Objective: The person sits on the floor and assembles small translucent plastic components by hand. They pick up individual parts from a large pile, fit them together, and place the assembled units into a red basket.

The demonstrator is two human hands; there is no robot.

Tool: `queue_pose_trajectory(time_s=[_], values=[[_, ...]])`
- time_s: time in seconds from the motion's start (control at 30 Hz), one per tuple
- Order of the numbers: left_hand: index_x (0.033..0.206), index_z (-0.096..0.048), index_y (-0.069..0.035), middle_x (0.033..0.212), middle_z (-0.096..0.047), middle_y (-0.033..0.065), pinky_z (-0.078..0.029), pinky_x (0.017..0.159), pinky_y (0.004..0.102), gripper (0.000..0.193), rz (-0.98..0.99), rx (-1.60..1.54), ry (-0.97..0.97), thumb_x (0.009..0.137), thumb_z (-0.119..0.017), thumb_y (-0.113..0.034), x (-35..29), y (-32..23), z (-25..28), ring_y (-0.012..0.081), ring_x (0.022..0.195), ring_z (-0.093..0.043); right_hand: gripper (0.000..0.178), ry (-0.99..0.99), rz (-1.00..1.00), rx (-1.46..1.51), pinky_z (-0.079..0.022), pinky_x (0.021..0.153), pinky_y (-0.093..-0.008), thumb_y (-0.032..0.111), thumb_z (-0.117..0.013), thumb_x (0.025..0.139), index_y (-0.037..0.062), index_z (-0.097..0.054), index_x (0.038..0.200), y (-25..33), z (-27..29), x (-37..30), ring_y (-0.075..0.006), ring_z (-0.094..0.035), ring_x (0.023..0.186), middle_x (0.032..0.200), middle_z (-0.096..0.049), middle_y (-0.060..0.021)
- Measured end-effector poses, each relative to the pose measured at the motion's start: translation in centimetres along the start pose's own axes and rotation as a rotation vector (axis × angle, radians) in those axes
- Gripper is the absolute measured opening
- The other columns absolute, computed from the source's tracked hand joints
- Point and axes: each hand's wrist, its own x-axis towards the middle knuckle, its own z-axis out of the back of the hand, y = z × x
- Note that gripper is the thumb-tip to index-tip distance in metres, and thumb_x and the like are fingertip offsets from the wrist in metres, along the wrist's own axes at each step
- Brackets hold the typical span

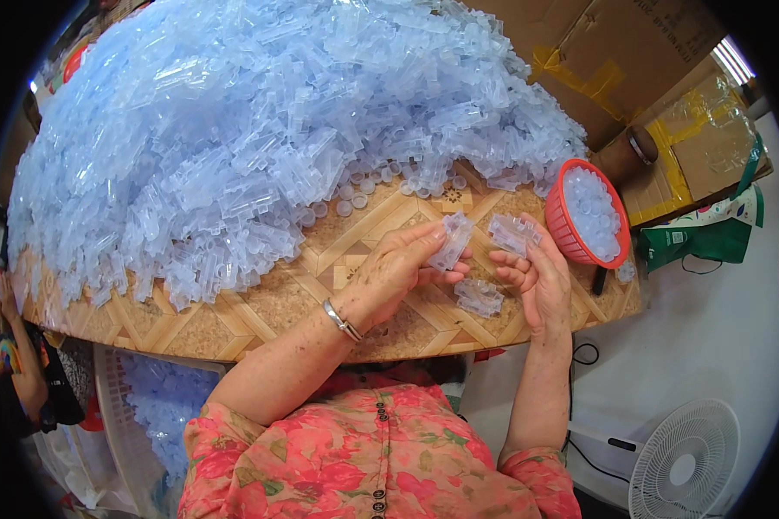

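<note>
My left hand [400,258], a silver bangle at its wrist, pinches a clear plastic piece [452,241] between thumb and fingers. Close by on the right, my right hand [543,281] grips another clear plastic piece [511,233] at its fingertips. The two pieces are held apart, a little above the table. Below them, between the hands, a third clear piece [479,297] lies near the table's front edge. Beyond my hands rises a big heap of similar bluish clear pieces [260,130]. Small round clear caps [346,206] lie loose along its near edge.
A red plastic basket [563,227] full of round clear pieces stands at the table's right side. Behind it are a brown container [627,156] and cardboard boxes [610,60]. A green bag [701,235] and white fan [684,467] are farther right. Another person's arm [28,372] shows at left.
</note>
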Motion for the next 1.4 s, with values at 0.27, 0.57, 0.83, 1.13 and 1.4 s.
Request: queue_pose_trajectory(time_s=[0.27, 0.57, 0.83, 1.13, 1.4], values=[[0.142, -0.05, 0.007, 0.126, -0.066, 0.0194, -0.06, 0.089, 0.0339, 0.052, 0.017, 0.039, -0.006, 0.108, -0.049, -0.032, 0.0, -0.1, 0.2, 0.0259, 0.102, -0.071, 0.045, -0.005, -0.073, -0.349, -0.059, 0.069, -0.0266, 0.021, -0.049, 0.108, 0.0034, -0.042, 0.148, -0.4, 1.3, 0.6, -0.0135, -0.072, 0.082, 0.112, -0.068, -0.0157], [0.138, -0.055, 0.008, 0.121, -0.068, 0.0171, -0.06, 0.084, 0.0298, 0.052, 0.046, 0.141, -0.017, 0.108, -0.048, -0.035, 0.2, 0.1, 0.2, 0.0224, 0.097, -0.071, 0.034, -0.122, 0.136, -0.605, -0.055, 0.065, -0.0227, 0.009, -0.059, 0.101, 0.0014, -0.058, 0.134, -1.6, 0.7, -0.1, -0.0085, -0.065, 0.076, 0.111, -0.068, -0.0093], [0.133, -0.06, 0.003, 0.11, -0.071, 0.0094, -0.057, 0.078, 0.0259, 0.044, 0.066, 0.226, -0.047, 0.106, -0.053, -0.031, 0.1, 0.3, 0.7, 0.0136, 0.091, -0.069, 0.046, 0.079, 0.494, -1.075, -0.053, 0.085, -0.0382, 0.007, -0.08, 0.075, 0.0022, -0.066, 0.119, -1.8, -0.3, -5.1, -0.0252, -0.063, 0.101, 0.121, -0.063, -0.0115], [0.129, -0.065, 0.0, 0.097, -0.068, 0.0003, -0.053, 0.07, 0.0232, 0.032, 0.105, 0.569, 0.138, 0.104, -0.057, -0.019, 0.2, 0.3, 0.7, 0.006, 0.08, -0.06, 0.035, 0.041, 0.484, -1.204, -0.047, 0.098, -0.0423, 0.001, -0.071, 0.079, 0.0025, -0.068, 0.114, -1.4, 1.5, -4.7, -0.0332, -0.059, 0.112, 0.121, -0.064, -0.0138], [0.132, -0.061, 0.002, 0.095, -0.067, 0.0018, -0.054, 0.069, 0.0229, 0.033, 0.056, 0.779, 0.217, 0.101, -0.059, -0.008, -0.1, 0.7, 0.6, 0.0067, 0.08, -0.06, 0.034, 0.068, 0.582, -1.217, -0.046, 0.099, -0.0435, -0.001, -0.062, 0.084, 0.003, -0.068, 0.116, 0.2, 0.4, -2.2, -0.0335, -0.059, 0.116, 0.128, -0.064, -0.014]])
